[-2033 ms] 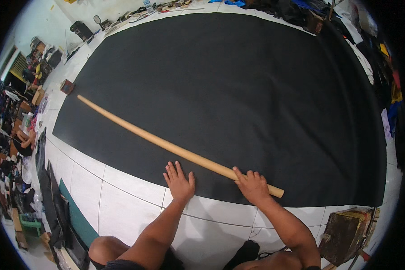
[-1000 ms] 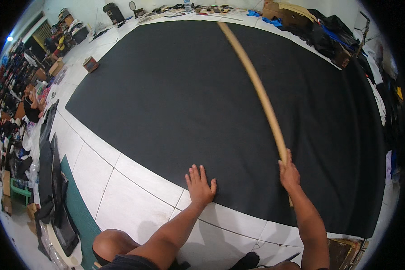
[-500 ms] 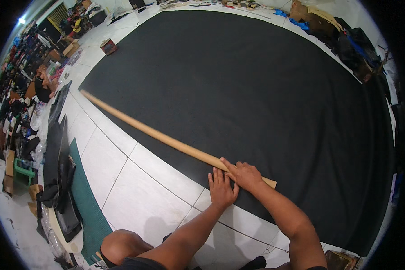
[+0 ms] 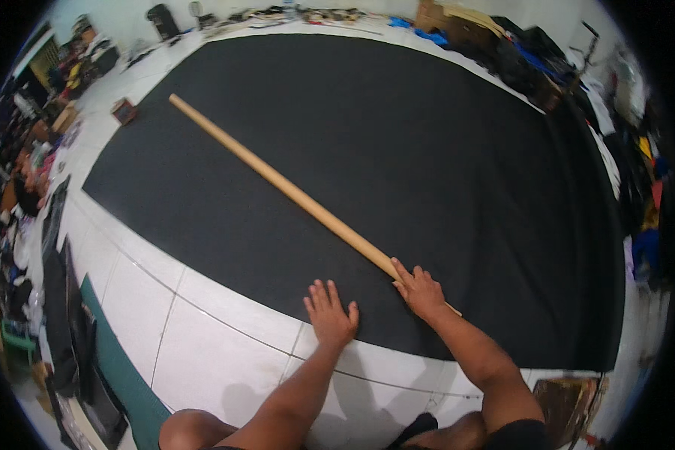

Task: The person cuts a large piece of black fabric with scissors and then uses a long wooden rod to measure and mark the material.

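Observation:
A long pale wooden stick [image 4: 277, 182] lies across a large black cloth [image 4: 397, 150] spread on the white tiled floor [image 4: 202, 330]. My right hand [image 4: 421, 289] rests on the stick's near end, fingers closed over it. My left hand [image 4: 330, 313] lies flat with fingers spread at the cloth's near edge, half on the tile, a little left of the stick. The stick's far end points to the upper left, near the cloth's far left corner.
A small brown box [image 4: 123, 111] sits on the tile by the cloth's left corner. Clutter, bags and boxes line the far wall and the right side. Dark fabric pieces and a green mat [image 4: 120, 375] lie along the left. My knee [image 4: 187, 431] is at the bottom.
The stick has swung about its near end under my right hand, its far end sweeping between left and far right. My left hand has slid apart from the right, down to the cloth's edge.

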Available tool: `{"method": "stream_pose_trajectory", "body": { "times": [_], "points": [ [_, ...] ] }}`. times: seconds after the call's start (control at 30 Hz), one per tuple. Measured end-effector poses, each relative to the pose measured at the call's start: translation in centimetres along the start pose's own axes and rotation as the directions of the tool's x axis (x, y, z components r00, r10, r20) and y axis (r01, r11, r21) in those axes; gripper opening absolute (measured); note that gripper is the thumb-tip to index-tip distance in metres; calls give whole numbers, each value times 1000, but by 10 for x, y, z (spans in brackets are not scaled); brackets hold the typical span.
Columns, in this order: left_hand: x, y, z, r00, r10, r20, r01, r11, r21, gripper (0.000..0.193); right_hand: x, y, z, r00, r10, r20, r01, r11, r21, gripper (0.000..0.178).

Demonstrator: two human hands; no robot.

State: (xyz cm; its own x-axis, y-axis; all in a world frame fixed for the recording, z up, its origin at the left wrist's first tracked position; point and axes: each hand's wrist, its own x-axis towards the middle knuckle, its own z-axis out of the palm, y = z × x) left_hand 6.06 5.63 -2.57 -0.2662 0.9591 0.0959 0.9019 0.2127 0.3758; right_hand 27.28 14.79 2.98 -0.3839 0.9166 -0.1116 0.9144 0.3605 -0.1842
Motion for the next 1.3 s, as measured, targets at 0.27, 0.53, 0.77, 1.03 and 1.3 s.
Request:
{"method": "stream_pose_trajectory", "body": {
  "times": [0.27,0.53,0.77,1.03,1.3],
  "points": [
    [-7,-1,4,999,40,-11,-39,999,38,77,-212,116,12,820,571,-37,-566,819,97,65],
    [-8,-4,10,995,-5,95,0,999,46,80,-287,197,21,650,758,-55,-731,643,228,66],
    [5,-22,-3,980,-14,200,20,999,-31,86,-252,128,17,729,668,-153,-578,720,384,65],
    [16,-28,-25,904,-398,-154,274,817,-507,57,-264,25,31,965,229,126,-262,858,443,62],
    [-99,-167,-43,526,-848,-64,711,480,-513,51,-277,-57,67,953,-287,93,174,776,606,55]
  ]
}}
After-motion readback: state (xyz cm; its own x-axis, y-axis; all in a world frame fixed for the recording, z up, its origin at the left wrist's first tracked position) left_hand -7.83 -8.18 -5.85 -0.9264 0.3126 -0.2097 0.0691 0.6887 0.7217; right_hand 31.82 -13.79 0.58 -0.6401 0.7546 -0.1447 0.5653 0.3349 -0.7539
